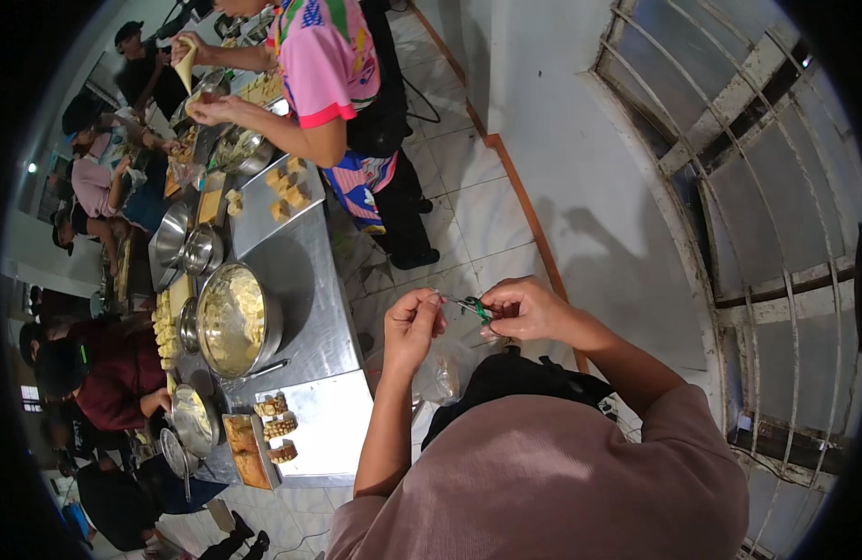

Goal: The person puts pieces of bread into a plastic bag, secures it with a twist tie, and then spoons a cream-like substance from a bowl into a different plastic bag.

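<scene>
Near the middle of the view, my left hand (411,325) pinches the end of a small thin thing between thumb and fingertips. Close on its right, my right hand (525,308) holds a small green and metallic item (477,308), too small to name surely. That item spans the gap between both hands, above the tiled floor. A clear plastic bag (443,371) shows below the hands, by a black cloth or bag (508,381) at my waist.
To the left stands a steel table (319,308) with a large steel bowl of pale cream (238,318), a whisk (263,371), a white board (326,427) with decorated cake pieces and a tray of cakes (245,451). A co-worker (326,70) pipes beyond; several others work further left. Barred windows (767,210) are right.
</scene>
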`<state>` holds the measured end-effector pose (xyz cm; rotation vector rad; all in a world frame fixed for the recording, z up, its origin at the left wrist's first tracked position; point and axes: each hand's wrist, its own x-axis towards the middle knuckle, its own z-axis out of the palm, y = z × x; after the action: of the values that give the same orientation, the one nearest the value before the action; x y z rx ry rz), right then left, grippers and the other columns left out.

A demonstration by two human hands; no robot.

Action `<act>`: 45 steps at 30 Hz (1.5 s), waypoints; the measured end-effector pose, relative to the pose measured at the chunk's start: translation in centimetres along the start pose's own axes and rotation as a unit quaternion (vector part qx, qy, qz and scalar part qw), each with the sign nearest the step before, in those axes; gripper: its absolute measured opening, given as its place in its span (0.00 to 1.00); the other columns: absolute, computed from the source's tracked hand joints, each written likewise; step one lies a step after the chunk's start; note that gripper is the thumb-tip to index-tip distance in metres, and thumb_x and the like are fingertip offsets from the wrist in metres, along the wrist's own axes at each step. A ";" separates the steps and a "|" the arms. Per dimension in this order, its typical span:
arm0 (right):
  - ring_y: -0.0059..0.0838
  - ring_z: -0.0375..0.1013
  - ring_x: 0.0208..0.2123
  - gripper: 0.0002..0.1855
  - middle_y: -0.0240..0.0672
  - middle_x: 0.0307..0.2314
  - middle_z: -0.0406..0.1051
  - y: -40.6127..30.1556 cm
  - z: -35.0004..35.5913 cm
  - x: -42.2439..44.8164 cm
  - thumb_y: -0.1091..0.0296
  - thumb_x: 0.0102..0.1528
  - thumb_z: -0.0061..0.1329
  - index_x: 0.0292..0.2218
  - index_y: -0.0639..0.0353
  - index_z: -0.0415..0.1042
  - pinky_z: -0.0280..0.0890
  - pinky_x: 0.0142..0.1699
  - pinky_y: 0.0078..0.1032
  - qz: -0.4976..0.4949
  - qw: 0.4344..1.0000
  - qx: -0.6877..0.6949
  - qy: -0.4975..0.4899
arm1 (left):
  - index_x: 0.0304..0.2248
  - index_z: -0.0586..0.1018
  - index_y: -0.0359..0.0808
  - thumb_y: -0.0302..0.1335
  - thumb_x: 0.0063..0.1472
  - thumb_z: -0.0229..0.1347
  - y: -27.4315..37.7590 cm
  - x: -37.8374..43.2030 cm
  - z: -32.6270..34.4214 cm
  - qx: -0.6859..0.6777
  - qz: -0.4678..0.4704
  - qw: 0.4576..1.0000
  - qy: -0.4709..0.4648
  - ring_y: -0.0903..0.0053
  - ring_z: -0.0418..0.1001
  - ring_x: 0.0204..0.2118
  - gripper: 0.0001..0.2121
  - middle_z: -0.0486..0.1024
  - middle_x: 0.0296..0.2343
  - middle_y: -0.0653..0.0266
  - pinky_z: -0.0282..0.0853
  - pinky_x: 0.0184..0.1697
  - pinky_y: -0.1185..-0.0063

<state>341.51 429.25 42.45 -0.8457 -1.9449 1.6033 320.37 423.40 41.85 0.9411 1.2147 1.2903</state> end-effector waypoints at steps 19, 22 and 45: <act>0.21 0.63 0.19 0.14 0.35 0.17 0.65 1.1 -7.8 -1.0 0.70 0.41 0.60 0.27 0.67 0.69 0.59 0.25 0.21 -0.037 0.996 -0.038 0.068 | 0.29 0.75 0.33 0.26 0.62 0.47 -0.1 6.5 6.8 0.009 -0.015 0.998 -0.063 0.87 0.64 0.17 0.07 0.68 0.16 0.70 0.59 0.20 0.87; 0.23 0.62 0.18 0.15 0.35 0.16 0.64 1.5 -9.2 -0.6 0.69 0.42 0.60 0.26 0.67 0.67 0.58 0.25 0.22 -0.048 0.996 -0.048 0.064 | 0.29 0.74 0.34 0.26 0.62 0.47 0.0 7.9 7.8 0.013 -0.020 0.997 -0.070 0.87 0.64 0.17 0.07 0.68 0.16 0.70 0.59 0.20 0.87; 0.17 0.52 0.17 0.15 0.29 0.13 0.55 2.8 -12.5 0.0 0.70 0.43 0.59 0.23 0.62 0.63 0.52 0.22 0.21 0.016 0.998 0.000 0.059 | 0.30 0.74 0.34 0.25 0.62 0.46 -0.6 11.4 10.5 0.013 0.000 0.996 -0.084 0.88 0.60 0.17 0.06 0.66 0.16 0.71 0.57 0.20 0.88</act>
<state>350.67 438.17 42.25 -0.9539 -1.8577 1.5363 329.52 435.95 41.66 1.0465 1.1032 1.1724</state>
